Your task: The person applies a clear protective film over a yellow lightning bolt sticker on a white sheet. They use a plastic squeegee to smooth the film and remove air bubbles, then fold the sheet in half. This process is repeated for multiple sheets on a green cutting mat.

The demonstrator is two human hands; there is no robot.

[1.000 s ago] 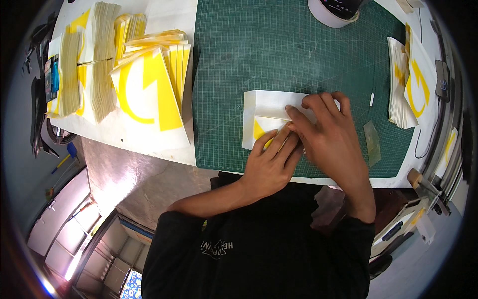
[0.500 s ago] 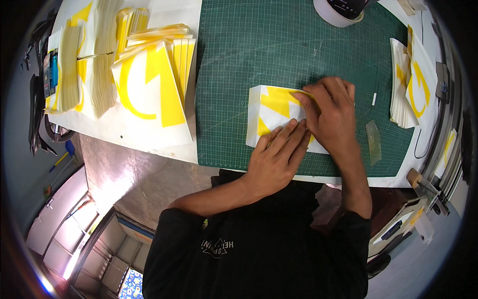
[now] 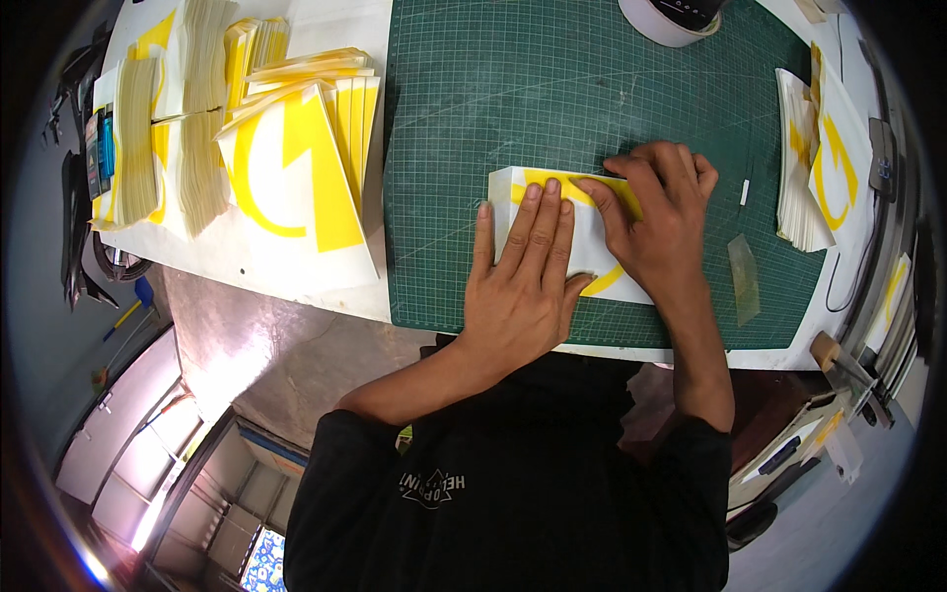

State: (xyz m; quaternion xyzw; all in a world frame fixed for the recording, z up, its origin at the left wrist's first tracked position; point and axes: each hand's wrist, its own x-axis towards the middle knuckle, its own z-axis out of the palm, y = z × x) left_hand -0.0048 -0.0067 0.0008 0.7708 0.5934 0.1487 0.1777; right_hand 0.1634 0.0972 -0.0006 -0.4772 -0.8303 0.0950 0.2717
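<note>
A white paper piece with yellow print (image 3: 590, 237), its left end folded up, lies on a green cutting mat (image 3: 464, 109) in front of me. My left hand (image 3: 518, 286) lies flat on its left half, fingers straight and spread, fingertips near the far edge. My right hand (image 3: 656, 222) is bent over the far right edge, thumb on the near side and curled fingers beyond, gripping the paper there. The right hand hides that corner.
Stacks of folded yellow-and-white papers (image 3: 202, 168) fill the white table on the left, with a loose fan of papers (image 3: 286, 178) beside them. More papers (image 3: 799, 168) lie far right. A clear strip (image 3: 743, 279), a small white strip (image 3: 745, 192) and a round white object (image 3: 656, 25) rest on the mat.
My left hand has slid left and away from me, its fingertips now close to the paper's far edge. My right hand stays at the far edge, its fingers slightly shifted.
</note>
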